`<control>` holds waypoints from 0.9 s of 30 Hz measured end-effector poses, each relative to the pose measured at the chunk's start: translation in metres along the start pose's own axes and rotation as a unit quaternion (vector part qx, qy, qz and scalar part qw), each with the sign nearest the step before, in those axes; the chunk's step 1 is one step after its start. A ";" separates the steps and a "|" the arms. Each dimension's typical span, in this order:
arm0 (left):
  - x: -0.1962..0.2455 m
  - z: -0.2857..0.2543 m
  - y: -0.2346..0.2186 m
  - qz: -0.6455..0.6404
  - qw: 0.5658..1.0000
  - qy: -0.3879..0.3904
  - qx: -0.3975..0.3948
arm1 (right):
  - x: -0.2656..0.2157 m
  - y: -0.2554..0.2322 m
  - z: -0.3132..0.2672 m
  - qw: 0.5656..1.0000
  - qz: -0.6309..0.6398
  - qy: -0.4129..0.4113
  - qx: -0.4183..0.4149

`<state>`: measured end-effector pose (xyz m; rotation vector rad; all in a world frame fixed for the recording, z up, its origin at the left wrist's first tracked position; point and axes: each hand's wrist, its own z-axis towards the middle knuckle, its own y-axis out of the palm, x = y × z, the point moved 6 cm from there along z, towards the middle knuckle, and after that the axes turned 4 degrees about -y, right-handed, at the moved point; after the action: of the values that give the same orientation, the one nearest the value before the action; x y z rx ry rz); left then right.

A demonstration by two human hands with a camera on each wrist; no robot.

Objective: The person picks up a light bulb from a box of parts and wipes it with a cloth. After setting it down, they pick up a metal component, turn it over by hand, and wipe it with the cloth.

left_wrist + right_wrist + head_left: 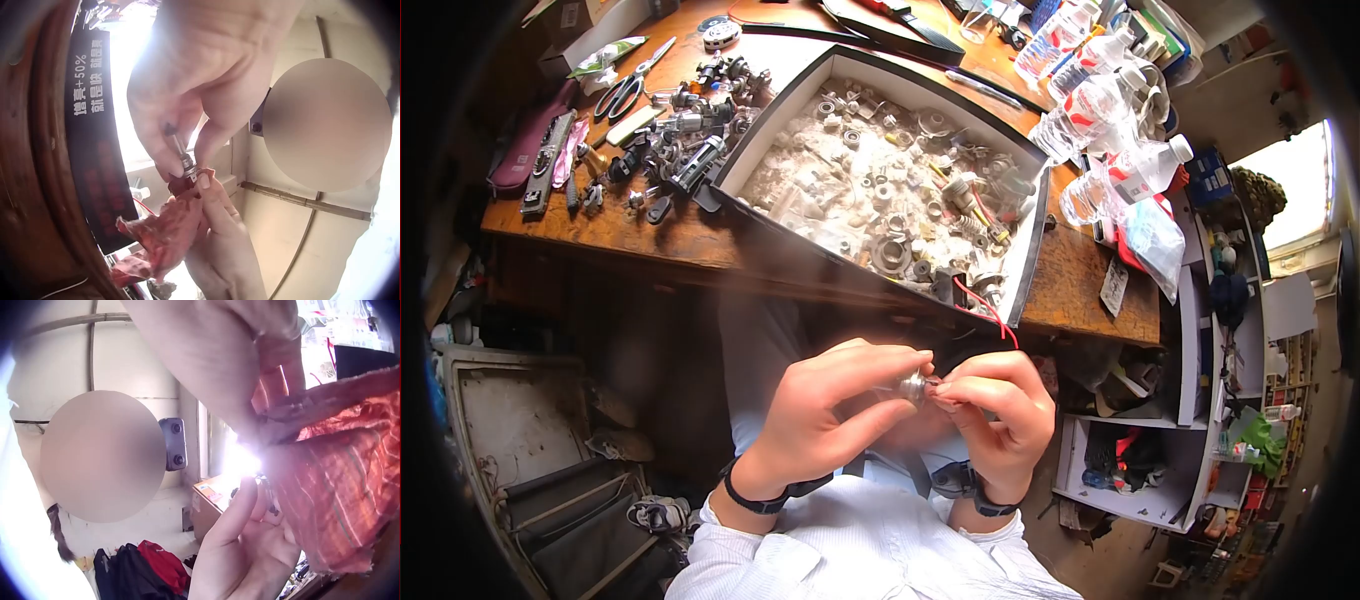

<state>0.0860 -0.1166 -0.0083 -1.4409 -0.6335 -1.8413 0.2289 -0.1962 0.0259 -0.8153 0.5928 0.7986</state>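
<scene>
Between finger and thumb my left hand (825,405) pinches a small headlight bulb (914,387) above my lap. The left wrist view shows its black-tipped glass tube and ringed metal base (187,164). My right hand (1003,400) pinches a crumpled red striped cloth (164,234) against the base end of the bulb, and the fingertips of both hands nearly meet there. In the right wrist view the cloth (340,487) hangs wide from the right fingers, and glare covers the bulb.
Ahead on the wooden table (600,225) stands a black-edged box (735,165) full of small bulbs and metal parts. A pile of bulbs (700,130) and scissors (628,92) lie left, plastic bottles (1100,105) right. A red wire (990,308) hangs over the box's near edge.
</scene>
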 end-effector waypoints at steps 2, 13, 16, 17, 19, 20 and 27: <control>0.003 0.000 0.001 0.028 1.000 0.005 -0.006 | -0.001 0.000 -0.004 0.999 -0.032 -0.012 0.000; 0.000 -0.003 0.001 -0.113 0.992 -0.065 -0.006 | -0.002 -0.002 -0.004 0.998 -0.042 -0.052 0.005; 0.000 -0.002 0.003 -0.045 0.998 -0.026 -0.026 | -0.001 0.001 -0.004 0.998 -0.020 -0.052 -0.006; 0.002 -0.001 0.003 -0.009 0.999 -0.007 -0.035 | -0.001 0.002 -0.003 0.999 0.002 -0.053 -0.008; 0.002 -0.001 0.002 -0.004 0.999 -0.001 -0.034 | 0.001 0.002 -0.004 0.999 0.010 -0.053 -0.008; 0.003 -0.001 0.003 0.003 0.999 0.007 -0.036 | 0.001 0.001 -0.004 0.999 0.015 -0.051 -0.005; -0.002 -0.001 -0.001 -0.054 0.997 -0.022 -0.040 | 0.001 0.003 -0.001 0.998 0.031 -0.055 -0.012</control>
<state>0.0850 -0.1167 -0.0108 -1.5299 -0.6774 -1.9423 0.2273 -0.1953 0.0233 -0.7730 0.5123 0.9032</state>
